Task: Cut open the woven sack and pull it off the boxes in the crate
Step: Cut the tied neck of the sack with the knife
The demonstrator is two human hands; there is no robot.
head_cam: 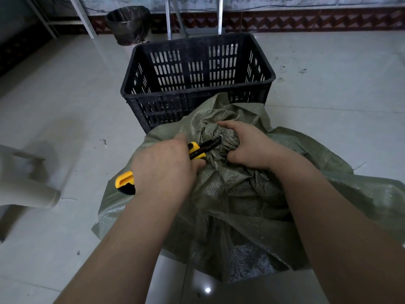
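**Woven sack** point(241, 194). Dull olive-green plastic weave with a fine grid texture and a slight sheen, heavily creased. It lies on the tiled floor point(65, 95), directly under both grips and spreading wide to the right of the right grip. The mouth is gathered into a twisted, bunched neck point(225, 140), which stands up between the two grips. The contents are hidden by the cloth. A loose flap rises beyond the grips and leans against the crate's near wall.

**Right grip** point(247, 145). Fingers and thumb are curled tight round the bunched neck, holding it.

**Left grip** point(162, 165). It is closed round a utility knife point(200, 148) with a yellow and black body. The yellow butt sticks out on the grip's left side. The dark front end points right, toward the right grip, and meets the bunched neck. The blade edge is too small to make out.

**Crate** point(197, 94). Black plastic with slotted walls, standing upright on the floor just beyond both grips, touching the sack's far edge.

**Waste bin** point(129, 24). Lined with a dark bag, well beyond the grips, by the wall.

**Pale blurred object** point(26, 189). Far left of the left grip; cannot tell what it is.
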